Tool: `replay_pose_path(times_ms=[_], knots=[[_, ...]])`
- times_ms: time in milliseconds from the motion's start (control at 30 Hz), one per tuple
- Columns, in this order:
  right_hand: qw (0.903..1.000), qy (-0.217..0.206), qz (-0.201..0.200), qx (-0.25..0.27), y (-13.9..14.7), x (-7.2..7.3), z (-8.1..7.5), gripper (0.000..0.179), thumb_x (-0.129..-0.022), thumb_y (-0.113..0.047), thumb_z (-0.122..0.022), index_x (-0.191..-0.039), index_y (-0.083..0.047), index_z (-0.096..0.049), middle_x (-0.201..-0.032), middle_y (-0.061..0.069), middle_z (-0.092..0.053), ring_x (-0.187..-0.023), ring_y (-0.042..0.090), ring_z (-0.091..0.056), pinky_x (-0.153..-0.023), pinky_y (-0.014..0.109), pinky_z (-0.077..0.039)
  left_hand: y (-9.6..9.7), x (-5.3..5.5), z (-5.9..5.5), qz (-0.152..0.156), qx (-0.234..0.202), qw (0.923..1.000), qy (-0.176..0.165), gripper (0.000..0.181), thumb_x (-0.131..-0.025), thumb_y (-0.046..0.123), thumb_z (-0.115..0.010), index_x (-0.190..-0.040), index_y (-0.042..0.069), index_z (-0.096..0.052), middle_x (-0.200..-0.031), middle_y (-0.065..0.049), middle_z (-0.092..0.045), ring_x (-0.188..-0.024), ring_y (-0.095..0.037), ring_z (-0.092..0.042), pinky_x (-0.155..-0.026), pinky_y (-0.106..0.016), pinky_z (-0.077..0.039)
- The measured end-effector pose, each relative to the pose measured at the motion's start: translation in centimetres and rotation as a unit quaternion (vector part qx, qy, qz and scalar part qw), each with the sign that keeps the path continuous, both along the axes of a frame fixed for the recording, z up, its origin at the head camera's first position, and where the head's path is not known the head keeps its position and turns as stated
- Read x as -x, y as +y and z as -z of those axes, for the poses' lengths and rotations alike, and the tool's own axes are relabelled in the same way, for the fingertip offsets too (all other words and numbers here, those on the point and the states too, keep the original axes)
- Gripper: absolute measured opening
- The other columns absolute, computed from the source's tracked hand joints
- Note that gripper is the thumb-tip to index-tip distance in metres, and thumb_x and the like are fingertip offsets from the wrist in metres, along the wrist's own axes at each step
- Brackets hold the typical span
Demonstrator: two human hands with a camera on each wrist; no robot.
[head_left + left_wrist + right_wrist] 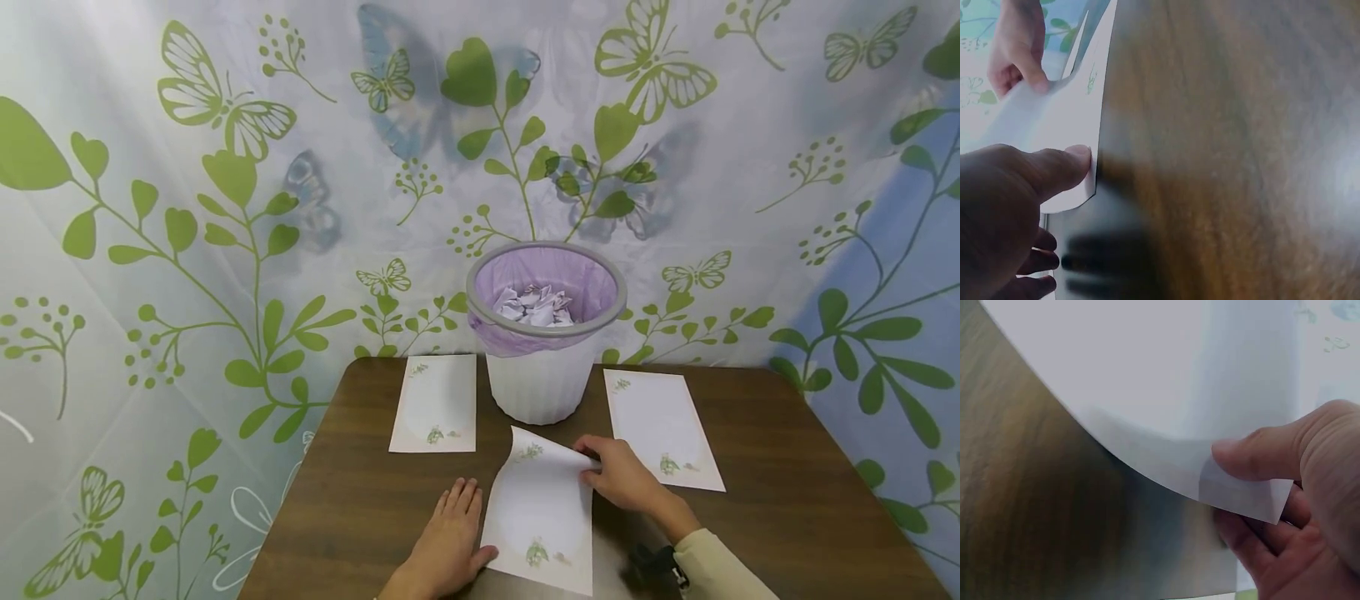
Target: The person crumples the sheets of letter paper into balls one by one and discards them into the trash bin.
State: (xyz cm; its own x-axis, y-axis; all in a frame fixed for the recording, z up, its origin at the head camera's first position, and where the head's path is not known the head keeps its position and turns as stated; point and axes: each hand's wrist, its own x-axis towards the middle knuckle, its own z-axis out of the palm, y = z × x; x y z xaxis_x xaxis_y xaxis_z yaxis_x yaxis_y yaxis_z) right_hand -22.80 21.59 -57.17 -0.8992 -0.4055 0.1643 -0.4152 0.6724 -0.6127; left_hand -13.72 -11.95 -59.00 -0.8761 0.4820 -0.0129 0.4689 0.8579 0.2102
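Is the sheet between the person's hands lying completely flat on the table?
No, the right hand pinches one corner of the sheet, raised off the table.

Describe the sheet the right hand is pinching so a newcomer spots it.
Find the white wastebasket on the table. Nearer you lies the stationery sheet. Unlike the flat left sheet and right sheet, it has one corner lifted by the right hand.

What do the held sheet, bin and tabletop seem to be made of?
Held sheet: apparently matte paper, thin, its lifted corner curving. Bin: probably satin plastic, with moulded-looking white ribs. Tabletop: wood or laminate, slightly glossy, showing streaky brown grain.
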Motion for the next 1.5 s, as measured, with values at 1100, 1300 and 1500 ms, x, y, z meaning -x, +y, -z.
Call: replay_pose_path(times_ms=[1100,1300,1500], knots=[[0.959,-0.149,0.041,0.238,2.7,-1.3,-5.2,0.029,-0.098,-0.011,-0.082,-0.121,0.002,-0.069,-0.105,0.013,-0.076,-0.088,0.016,-0.074,-0.076,0.027,-0.061,-3.7,4.0,-3.1,-0.018,-0.355,0.9307,0.085,0.015,-0.089,-0.004,-0.085,-0.095,0.009,-0.08,-0.088,0.002,-0.08,-0.078,-0.002,-0.068,-0.067,-0.024,-0.061],[0.9521,-0.137,0.067,0.265,2.8,-1.2,-4.9,0.022,-0.098,-0.01,-0.082,-0.113,0.003,-0.072,-0.101,0.016,-0.077,-0.082,0.019,-0.075,-0.075,0.029,-0.065,-4.3,4.2,-3.7,-0.079,-0.394,0.9155,0.027,0.016,-0.091,-0.003,-0.085,-0.098,0.01,-0.082,-0.093,0.0,-0.081,-0.083,-0.005,-0.072,-0.071,-0.023,-0.062],[0.9487,-0.121,0.048,0.288,3.0,-1.7,-5.0,0.02,-0.099,-0.007,-0.08,-0.114,0.005,-0.072,-0.095,0.011,-0.077,-0.076,0.023,-0.073,-0.069,0.032,-0.065,-4.6,4.4,-4.7,-0.136,-0.442,0.8868,-0.011,0.008,-0.092,0.006,-0.088,-0.096,0.012,-0.084,-0.091,0.001,-0.082,-0.077,-0.004,-0.07,-0.067,-0.02,-0.059]])
